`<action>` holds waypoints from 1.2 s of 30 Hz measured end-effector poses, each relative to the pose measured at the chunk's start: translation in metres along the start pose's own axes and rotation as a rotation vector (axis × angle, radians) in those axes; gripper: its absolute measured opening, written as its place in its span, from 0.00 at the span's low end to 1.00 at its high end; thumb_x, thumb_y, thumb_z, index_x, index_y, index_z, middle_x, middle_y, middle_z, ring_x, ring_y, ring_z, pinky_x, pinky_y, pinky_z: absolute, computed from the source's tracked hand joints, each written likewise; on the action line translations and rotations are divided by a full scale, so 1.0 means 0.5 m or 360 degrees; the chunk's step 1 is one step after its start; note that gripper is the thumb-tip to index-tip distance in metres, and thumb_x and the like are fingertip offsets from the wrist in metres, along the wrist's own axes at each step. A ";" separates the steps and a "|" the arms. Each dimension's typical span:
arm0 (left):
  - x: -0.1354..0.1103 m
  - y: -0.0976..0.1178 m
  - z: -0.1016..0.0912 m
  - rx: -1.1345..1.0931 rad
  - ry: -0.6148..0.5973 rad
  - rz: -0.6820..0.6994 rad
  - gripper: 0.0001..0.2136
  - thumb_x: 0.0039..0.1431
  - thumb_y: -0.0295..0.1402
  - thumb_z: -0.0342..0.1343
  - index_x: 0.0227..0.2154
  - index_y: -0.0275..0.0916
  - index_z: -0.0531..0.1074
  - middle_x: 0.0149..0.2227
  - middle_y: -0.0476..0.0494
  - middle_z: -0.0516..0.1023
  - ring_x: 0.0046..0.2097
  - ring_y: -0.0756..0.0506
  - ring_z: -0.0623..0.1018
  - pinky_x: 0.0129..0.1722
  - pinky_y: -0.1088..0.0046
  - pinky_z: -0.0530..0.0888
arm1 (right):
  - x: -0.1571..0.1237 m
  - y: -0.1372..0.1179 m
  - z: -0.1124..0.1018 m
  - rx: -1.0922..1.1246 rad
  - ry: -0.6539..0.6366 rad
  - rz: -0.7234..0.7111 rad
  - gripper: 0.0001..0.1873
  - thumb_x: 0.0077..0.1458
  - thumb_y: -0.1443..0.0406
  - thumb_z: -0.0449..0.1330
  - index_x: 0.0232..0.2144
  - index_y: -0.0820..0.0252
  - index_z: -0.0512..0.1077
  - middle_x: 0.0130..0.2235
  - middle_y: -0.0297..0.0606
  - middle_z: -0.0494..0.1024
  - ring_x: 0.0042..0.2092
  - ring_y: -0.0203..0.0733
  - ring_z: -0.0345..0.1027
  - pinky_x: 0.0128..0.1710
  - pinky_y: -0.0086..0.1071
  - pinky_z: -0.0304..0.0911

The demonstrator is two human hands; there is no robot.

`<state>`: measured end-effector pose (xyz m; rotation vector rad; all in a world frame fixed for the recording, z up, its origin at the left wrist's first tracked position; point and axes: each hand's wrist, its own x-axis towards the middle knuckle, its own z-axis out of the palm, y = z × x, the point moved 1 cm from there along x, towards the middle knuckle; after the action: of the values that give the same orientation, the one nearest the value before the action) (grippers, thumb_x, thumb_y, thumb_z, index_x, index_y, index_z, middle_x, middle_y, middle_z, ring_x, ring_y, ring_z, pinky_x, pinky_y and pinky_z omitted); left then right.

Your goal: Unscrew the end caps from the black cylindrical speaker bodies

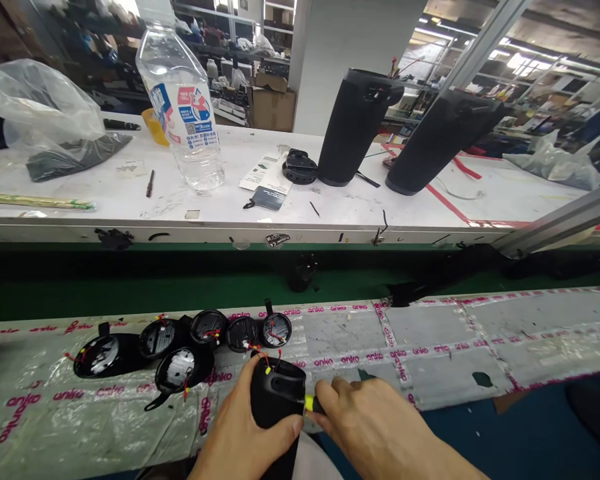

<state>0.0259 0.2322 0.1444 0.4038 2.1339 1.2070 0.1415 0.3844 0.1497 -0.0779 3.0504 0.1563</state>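
My left hand (253, 423) is wrapped around a black cylindrical speaker housing (279, 393), its open end up and tilted towards me. Thin red wires and a small yellow connector poke out of its rim. Closed at its right side, my right hand (365, 420) grips a small tool with a yellow and black handle (310, 403). The tool meets the housing's side near the rim; its tip is hidden. Beyond my left hand several similar black housings (183, 370) lie grouped on the plastic-covered bench, wires showing at their open ends.
A raised white shelf (260, 217) runs across the back. On it stand a clear water bottle (180, 113), two tall black speaker housings (355, 127), a round black part (300, 167) and a plastic bag (45, 107). A metal post (555, 220) slants at the right. Taped plastic sheeting (350, 333) covers the near bench.
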 end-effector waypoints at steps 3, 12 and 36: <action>0.004 -0.001 -0.002 -0.0115 -0.0055 0.0008 0.34 0.43 0.44 0.65 0.55 0.41 0.67 0.49 0.40 0.80 0.53 0.32 0.77 0.57 0.52 0.71 | -0.005 0.001 0.015 0.0218 0.0133 0.0071 0.11 0.64 0.57 0.59 0.34 0.54 0.62 0.26 0.30 0.75 0.21 0.42 0.71 0.18 0.35 0.46; 0.010 -0.015 -0.010 -0.0491 -0.0235 -0.0043 0.35 0.48 0.49 0.65 0.58 0.43 0.66 0.58 0.40 0.76 0.62 0.32 0.71 0.63 0.54 0.66 | -0.009 0.032 -0.010 0.1460 0.0489 0.0696 0.15 0.68 0.55 0.51 0.51 0.53 0.69 0.31 0.33 0.79 0.30 0.41 0.74 0.29 0.31 0.66; 0.010 -0.042 -0.023 -0.0936 -0.0405 -0.0261 0.34 0.47 0.48 0.66 0.58 0.40 0.69 0.57 0.38 0.77 0.61 0.30 0.72 0.59 0.53 0.71 | -0.029 0.016 0.016 0.1167 0.0405 0.0356 0.09 0.70 0.59 0.48 0.49 0.50 0.64 0.37 0.33 0.79 0.33 0.39 0.74 0.32 0.31 0.64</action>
<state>0.0155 0.2162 0.1288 0.1080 1.4788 1.5181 0.1559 0.3938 0.1441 0.3124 3.1262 -1.0183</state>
